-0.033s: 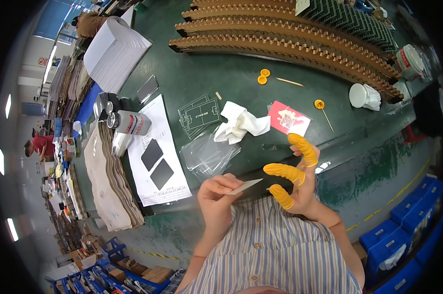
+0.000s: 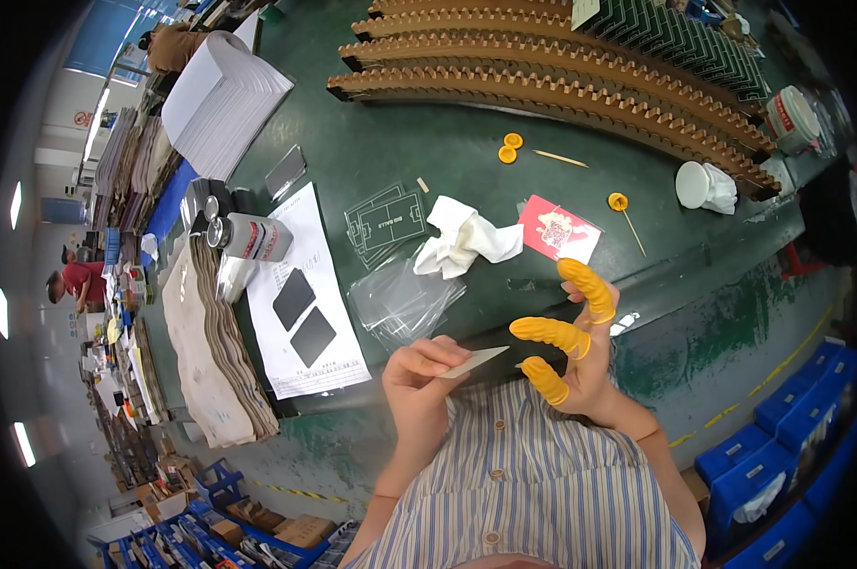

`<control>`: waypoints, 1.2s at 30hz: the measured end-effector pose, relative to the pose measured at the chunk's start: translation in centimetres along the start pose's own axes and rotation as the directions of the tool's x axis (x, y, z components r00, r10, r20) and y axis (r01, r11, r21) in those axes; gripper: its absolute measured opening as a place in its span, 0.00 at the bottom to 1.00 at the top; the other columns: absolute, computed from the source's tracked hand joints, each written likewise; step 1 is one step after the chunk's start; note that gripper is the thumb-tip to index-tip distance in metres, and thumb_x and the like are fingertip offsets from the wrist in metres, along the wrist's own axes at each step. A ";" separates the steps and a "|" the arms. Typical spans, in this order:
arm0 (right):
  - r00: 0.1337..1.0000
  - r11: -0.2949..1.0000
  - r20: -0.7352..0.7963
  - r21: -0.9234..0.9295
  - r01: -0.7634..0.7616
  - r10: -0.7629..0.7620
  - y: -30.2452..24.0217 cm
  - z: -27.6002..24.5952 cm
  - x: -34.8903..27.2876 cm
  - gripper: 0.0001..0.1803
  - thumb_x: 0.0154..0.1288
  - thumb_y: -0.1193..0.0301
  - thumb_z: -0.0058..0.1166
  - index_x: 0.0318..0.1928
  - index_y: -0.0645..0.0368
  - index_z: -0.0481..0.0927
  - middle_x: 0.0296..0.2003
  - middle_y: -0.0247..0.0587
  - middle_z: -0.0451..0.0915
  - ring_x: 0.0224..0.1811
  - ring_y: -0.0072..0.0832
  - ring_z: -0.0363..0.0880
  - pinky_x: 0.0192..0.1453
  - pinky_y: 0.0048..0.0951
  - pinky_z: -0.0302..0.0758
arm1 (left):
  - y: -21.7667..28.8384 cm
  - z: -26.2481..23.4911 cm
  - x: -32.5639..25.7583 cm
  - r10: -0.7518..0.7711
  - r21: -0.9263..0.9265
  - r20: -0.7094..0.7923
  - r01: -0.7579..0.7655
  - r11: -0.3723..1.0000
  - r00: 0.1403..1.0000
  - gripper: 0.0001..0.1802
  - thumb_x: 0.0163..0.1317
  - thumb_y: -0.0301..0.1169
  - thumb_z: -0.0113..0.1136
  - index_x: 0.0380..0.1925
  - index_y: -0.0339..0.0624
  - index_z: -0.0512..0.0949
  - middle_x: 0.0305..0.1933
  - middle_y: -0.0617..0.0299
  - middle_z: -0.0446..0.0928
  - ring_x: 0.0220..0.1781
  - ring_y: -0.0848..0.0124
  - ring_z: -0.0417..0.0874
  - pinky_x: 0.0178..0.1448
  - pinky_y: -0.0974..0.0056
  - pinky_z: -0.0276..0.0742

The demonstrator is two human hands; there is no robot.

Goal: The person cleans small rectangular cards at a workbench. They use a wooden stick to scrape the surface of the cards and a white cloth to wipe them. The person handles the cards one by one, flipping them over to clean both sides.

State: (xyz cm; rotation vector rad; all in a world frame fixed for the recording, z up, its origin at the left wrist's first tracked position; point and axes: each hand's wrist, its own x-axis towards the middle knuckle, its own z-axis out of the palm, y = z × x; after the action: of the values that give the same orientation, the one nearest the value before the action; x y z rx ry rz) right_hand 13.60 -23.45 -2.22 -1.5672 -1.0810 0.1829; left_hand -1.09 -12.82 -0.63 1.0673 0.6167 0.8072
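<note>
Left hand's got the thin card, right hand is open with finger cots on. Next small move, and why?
Probably bring the right hand in to pinch the free end of the thin pale card. The left hand holds only one end, and the cot-covered fingertips sit just beside its tip, not touching.

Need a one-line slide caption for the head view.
Left hand holds a thin pale strip beside the right hand, wearing orange finger cots, above a green workbench.

Head view (fisheye), looking down, close

A red-and-white card [image 2: 558,230] lies beside clear plastic bags [image 2: 405,302].
</note>
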 end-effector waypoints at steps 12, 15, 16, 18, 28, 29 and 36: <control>0.993 0.994 -0.095 -0.081 0.069 -0.076 0.4 0.1 -0.9 0.16 0.47 0.58 0.65 0.39 0.45 0.85 0.58 0.48 0.64 0.55 0.40 0.56 0.59 0.37 0.57 | 1.8 -0.3 0.0 0.084 0.378 0.061 -0.101 0.920 0.995 0.12 0.42 0.11 0.66 0.27 0.36 0.79 0.31 0.59 0.80 0.35 0.69 0.76 0.43 0.67 0.70; 0.984 0.980 -0.078 -0.138 0.147 -0.158 0.2 0.0 -0.9 0.16 0.46 0.58 0.65 0.39 0.42 0.85 0.58 0.47 0.63 0.56 0.40 0.55 0.59 0.38 0.56 | 2.7 0.0 0.5 0.155 0.596 0.152 -0.216 0.773 0.976 0.12 0.39 0.13 0.68 0.27 0.36 0.81 0.28 0.61 0.81 0.33 0.72 0.75 0.42 0.67 0.68; 0.986 0.975 -0.052 -0.165 0.149 -0.160 0.0 -0.1 -0.9 0.16 0.46 0.58 0.66 0.39 0.42 0.85 0.58 0.46 0.63 0.56 0.40 0.55 0.59 0.38 0.56 | 3.1 0.0 0.5 0.163 0.647 0.183 -0.244 0.722 0.969 0.13 0.39 0.14 0.69 0.28 0.36 0.81 0.29 0.62 0.81 0.33 0.72 0.75 0.42 0.67 0.68; 0.987 0.963 -0.002 -0.220 0.156 -0.161 -0.4 -0.5 -0.8 0.16 0.46 0.58 0.66 0.39 0.41 0.86 0.59 0.45 0.62 0.56 0.40 0.55 0.60 0.39 0.56 | 4.0 0.2 0.7 0.167 0.737 0.248 -0.298 0.607 0.954 0.15 0.38 0.15 0.70 0.31 0.37 0.81 0.29 0.63 0.82 0.33 0.73 0.75 0.42 0.68 0.68; 0.985 0.959 0.021 -0.226 0.170 -0.170 -0.2 -0.4 -0.5 0.12 0.47 0.57 0.65 0.35 0.40 0.87 0.57 0.43 0.63 0.57 0.41 0.53 0.60 0.38 0.56 | 5.4 0.4 1.2 0.063 0.764 0.345 -0.319 0.561 0.937 0.27 0.44 0.19 0.69 0.47 0.42 0.76 0.32 0.66 0.84 0.40 0.75 0.80 0.52 0.69 0.66; 0.985 0.959 0.027 -0.227 0.171 -0.170 -0.2 -0.4 -0.6 0.12 0.47 0.57 0.64 0.35 0.40 0.87 0.57 0.43 0.63 0.57 0.41 0.53 0.60 0.37 0.56 | 5.4 0.4 1.2 0.046 0.764 0.340 -0.305 0.569 0.939 0.28 0.43 0.17 0.70 0.48 0.41 0.75 0.32 0.64 0.84 0.42 0.75 0.79 0.54 0.69 0.67; 0.978 0.930 0.065 -0.302 0.208 -0.198 0.1 -0.3 -0.8 0.11 0.48 0.55 0.62 0.33 0.39 0.86 0.59 0.48 0.60 0.58 0.44 0.54 0.57 0.45 0.56 | 4.6 0.2 0.9 0.053 0.751 0.319 -0.286 0.595 0.946 0.30 0.45 0.22 0.69 0.52 0.45 0.74 0.33 0.70 0.84 0.37 0.76 0.78 0.49 0.70 0.66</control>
State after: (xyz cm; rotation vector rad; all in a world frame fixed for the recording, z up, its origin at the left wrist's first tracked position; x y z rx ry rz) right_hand 13.41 -24.21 -2.57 -1.7170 -1.3386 -0.1069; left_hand -1.65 -11.00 3.67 2.0621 0.6578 0.5161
